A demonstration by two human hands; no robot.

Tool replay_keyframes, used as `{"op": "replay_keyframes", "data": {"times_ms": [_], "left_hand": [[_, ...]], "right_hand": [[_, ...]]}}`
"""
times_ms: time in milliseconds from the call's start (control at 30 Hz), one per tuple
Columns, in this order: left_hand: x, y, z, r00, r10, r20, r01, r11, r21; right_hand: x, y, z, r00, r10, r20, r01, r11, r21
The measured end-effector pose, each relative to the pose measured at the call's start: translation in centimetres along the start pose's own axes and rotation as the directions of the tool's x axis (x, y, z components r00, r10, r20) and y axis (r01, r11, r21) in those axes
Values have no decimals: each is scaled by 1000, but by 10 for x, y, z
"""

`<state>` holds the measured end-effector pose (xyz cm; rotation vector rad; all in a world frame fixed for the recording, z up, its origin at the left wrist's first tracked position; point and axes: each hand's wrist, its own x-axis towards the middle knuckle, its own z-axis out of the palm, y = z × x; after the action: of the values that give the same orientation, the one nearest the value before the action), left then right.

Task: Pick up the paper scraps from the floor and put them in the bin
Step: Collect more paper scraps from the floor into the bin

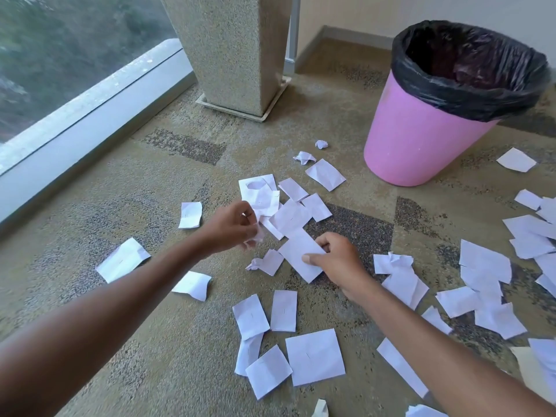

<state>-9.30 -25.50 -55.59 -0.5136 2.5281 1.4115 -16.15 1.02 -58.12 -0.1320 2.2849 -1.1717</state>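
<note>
Spreading across most of the view, the patterned carpet floor (pixel 144 188) runs from a big glass window (pixel 60 40) on the left to a pale wall at the back. A pebble-finish column (pixel 228 49) stands on a shallow base near the window's end. To its right, at the far right, the pink bin (pixel 421 139) stands upright on the carpet, its rim wrapped in a black liner bag (pixel 469 97); nothing white shows inside it. White paper scraps (pixel 314 356) lie scattered over the carpet in front of the bin. They overlap in a cluster at the middle, lie thicker along the right edge, and a few singles sit well apart on the left. Both bare forearms reach in from the bottom corners to the middle cluster. The right hand (pixel 337 260) pinches the near edge of an oblong scrap (pixel 298 251) between thumb and curled fingers, the scrap lying against the carpet. The left hand (pixel 233 225) hovers just beside it, fingers curled round a small crumpled scrap (pixel 254 236). A tiny crumpled ball (pixel 321 144) rests near the bin's base.
</note>
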Motion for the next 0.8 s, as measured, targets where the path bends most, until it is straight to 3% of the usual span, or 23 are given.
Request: {"op": "replay_keyframes", "data": {"times_ms": [100,200,367,500,567,667,800], "left_hand": [[-9,-12,4,998,-53,17,52,998,38],[-16,-18,16,1000,22,-17,-17,968,250],[-29,-27,22,987,152,58,-162,894,418],[-30,-26,22,979,176,103,-204,820,535],[-29,-25,25,970,217,108,-238,765,599],[-27,-32,28,951,292,104,-296,757,583],[-25,-32,24,987,156,40,-159,916,369]], "right_hand": [[0,-8,6,997,1,78,-9,995,103],[1,-15,20,991,-34,130,24,996,81],[3,-27,42,976,-113,186,152,965,-214],[-1,-31,51,952,-225,209,299,833,-465],[-2,-32,54,948,-248,201,318,799,-511],[-2,-32,54,949,-249,194,314,812,-492],[5,-30,47,975,-179,131,211,928,-308]]}}
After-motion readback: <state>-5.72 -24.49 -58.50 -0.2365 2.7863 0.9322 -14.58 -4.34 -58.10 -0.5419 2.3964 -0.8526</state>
